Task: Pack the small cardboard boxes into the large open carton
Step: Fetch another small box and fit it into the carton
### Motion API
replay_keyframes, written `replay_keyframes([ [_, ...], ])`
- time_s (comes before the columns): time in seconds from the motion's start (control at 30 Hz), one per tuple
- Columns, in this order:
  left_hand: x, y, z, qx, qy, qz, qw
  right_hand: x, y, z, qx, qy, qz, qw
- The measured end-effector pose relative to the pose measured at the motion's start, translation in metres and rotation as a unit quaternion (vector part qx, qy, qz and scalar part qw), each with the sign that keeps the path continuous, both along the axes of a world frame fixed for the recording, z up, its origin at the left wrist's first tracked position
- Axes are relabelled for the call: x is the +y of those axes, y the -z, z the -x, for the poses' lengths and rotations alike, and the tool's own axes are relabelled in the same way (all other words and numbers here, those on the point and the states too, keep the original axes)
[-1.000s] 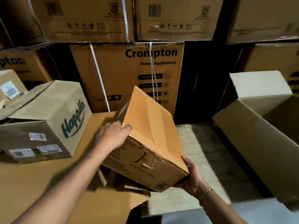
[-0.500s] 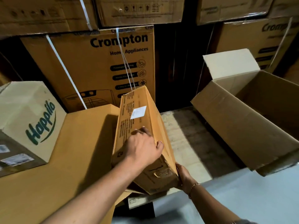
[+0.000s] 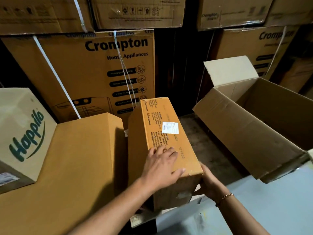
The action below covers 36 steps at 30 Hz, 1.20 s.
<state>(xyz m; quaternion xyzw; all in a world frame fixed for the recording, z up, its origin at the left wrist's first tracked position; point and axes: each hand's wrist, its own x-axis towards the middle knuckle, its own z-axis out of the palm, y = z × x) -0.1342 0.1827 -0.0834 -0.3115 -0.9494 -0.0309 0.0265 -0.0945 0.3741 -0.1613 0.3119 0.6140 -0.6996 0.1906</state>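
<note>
I'm mid-carry, left hand flat atop the small box, right hand at its near end, grip hidden; next I'd swing it into the open carton right of my hands

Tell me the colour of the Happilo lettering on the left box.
The Happilo lettering is dark green; head view.

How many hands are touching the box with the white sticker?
2. The left hand lies flat on top of the small box, towards its near end. The right hand holds the box's near right corner; its fingers are hidden behind the box.
</note>
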Motion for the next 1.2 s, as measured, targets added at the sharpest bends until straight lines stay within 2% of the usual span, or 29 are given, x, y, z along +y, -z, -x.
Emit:
replay_keyframes([
  [0.1, -0.040, 0.035, 0.004, -0.059, -0.082, -0.122, 0.987, 0.008, -0.024, -0.007, 0.024, -0.047, -0.013, 0.998],
  [0.17, -0.054, 0.060, 0.000, -0.143, -0.163, -0.258, 0.941, 0.006, -0.038, -0.009, 0.023, -0.076, -0.044, 0.996],
  [0.27, -0.055, 0.077, -0.009, -0.317, -0.274, -0.412, 0.809, -0.006, -0.053, -0.009, 0.051, -0.103, -0.106, 0.988],
  [0.37, -0.047, 0.084, -0.018, -0.437, -0.302, -0.553, 0.642, -0.009, -0.047, -0.006, 0.061, -0.097, -0.138, 0.984],
  [0.4, -0.043, 0.084, -0.021, -0.460, -0.302, -0.584, 0.596, -0.010, -0.047, -0.007, 0.066, -0.090, -0.134, 0.985],
  [0.47, -0.036, 0.089, -0.025, -0.473, -0.301, -0.625, 0.544, -0.004, -0.040, -0.007, 0.064, -0.078, -0.126, 0.987],
  [0.5, -0.031, 0.094, -0.026, -0.476, -0.298, -0.631, 0.535, -0.001, -0.039, -0.007, 0.068, -0.077, -0.119, 0.988],
  [0.57, -0.019, 0.104, -0.026, -0.481, -0.303, -0.620, 0.541, 0.004, -0.040, -0.008, 0.075, -0.075, -0.111, 0.988],
  [0.67, 0.002, 0.111, -0.024, -0.494, -0.296, -0.625, 0.527, 0.023, -0.039, -0.005, 0.085, -0.065, -0.083, 0.991],
  [0.7, 0.009, 0.111, -0.023, -0.481, -0.298, -0.628, 0.535, 0.033, -0.034, -0.004, 0.085, -0.058, -0.069, 0.992],
  [0.77, 0.028, 0.108, -0.019, -0.430, -0.311, -0.621, 0.576, 0.056, -0.030, -0.004, 0.093, -0.057, -0.043, 0.993],
  [0.87, 0.058, 0.109, -0.012, -0.406, -0.339, -0.582, 0.617, 0.092, -0.030, -0.005, 0.103, -0.061, -0.027, 0.992],
  [1.0, 0.103, 0.089, -0.017, -0.341, -0.362, -0.523, 0.692, 0.138, -0.017, 0.002, 0.137, -0.066, -0.083, 0.985],
  [1.1, 0.129, 0.074, -0.027, -0.330, -0.374, -0.423, 0.757, 0.158, -0.005, 0.013, 0.151, -0.100, -0.136, 0.974],
  [1.2, 0.149, 0.075, -0.032, -0.323, -0.368, -0.348, 0.800, 0.173, 0.002, 0.015, 0.136, -0.106, -0.172, 0.970],
])
